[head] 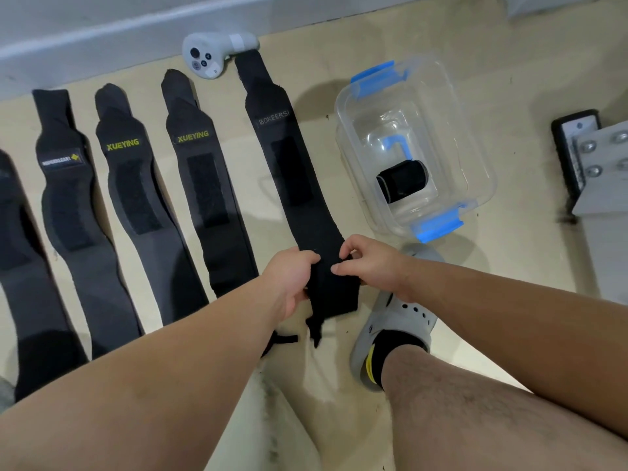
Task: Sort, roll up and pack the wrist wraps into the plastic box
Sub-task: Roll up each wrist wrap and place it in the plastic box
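Black BOKEERSI wrap [289, 164]: it lies flat on the floor [509, 96], stretching from my grip away toward the wall [102, 25]. Its near end is gathered between my two hands, and a narrow strip trails toward me below them.
Left grip: my left hand [294, 277] pinches the left edge of that near end, fingers curled onto the fabric.
Right grip: my right hand [370, 266] grasps the same end from the right, thumb and fingertips pinching the cloth. The two hands are almost touching.
Plastic box [343, 107]: clear with blue latches and no lid on it, it stands on the floor beyond my right grip, just beside the wrap's long edge.
Rolled wrap [402, 181]: one black roll lies on its side inside the box, toward the end nearer my grip.
Nearer XUEYING wrap [207, 198]: flat, just left of my left grip, parallel to the one I hold.
Farther XUEYING wrap [136, 205]: flat, next one left.
White-label wrap [64, 205]: flat, further left again.
Edge wrap [20, 266]: leftmost, partly cut off.
Controller [210, 54]: grey, at the held wrap's far tip, well beyond my grip.
Clog [397, 321]: grey, on my foot, just under my right grip.
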